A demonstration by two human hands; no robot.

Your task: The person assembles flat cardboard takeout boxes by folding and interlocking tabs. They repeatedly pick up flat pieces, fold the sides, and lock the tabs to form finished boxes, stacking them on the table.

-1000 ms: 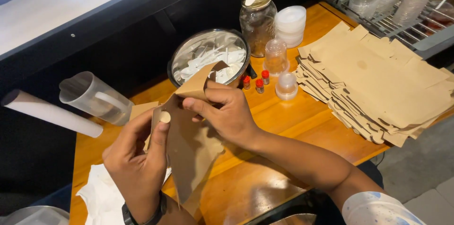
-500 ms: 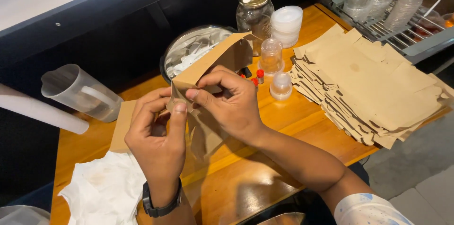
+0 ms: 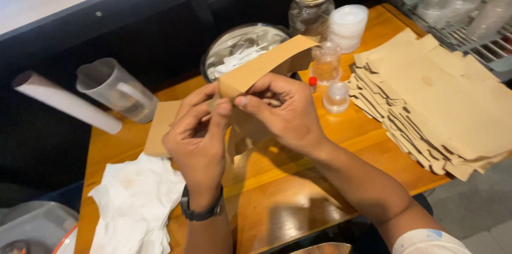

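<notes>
Both hands hold one brown paper bag (image 3: 261,67) up over the wooden table (image 3: 341,142). My left hand (image 3: 197,136) pinches its near edge between thumb and fingers. My right hand (image 3: 280,110) grips the same edge from the right, fingers curled into the paper. The bag's upper part sticks out toward a metal bowl (image 3: 240,48) of white utensils. The lower part of the bag hangs behind my hands.
A stack of flat brown bags (image 3: 442,99) covers the table's right side. Small clear cups (image 3: 326,64), a glass jar (image 3: 312,8) and white lids (image 3: 348,24) stand behind. A clear pitcher (image 3: 114,91), a paper roll (image 3: 66,102), crumpled white paper (image 3: 133,200) lie left.
The hands have lifted the bag and drawn closer together on its edge. The bag's top now points toward the bowl, and the view has shifted slightly.
</notes>
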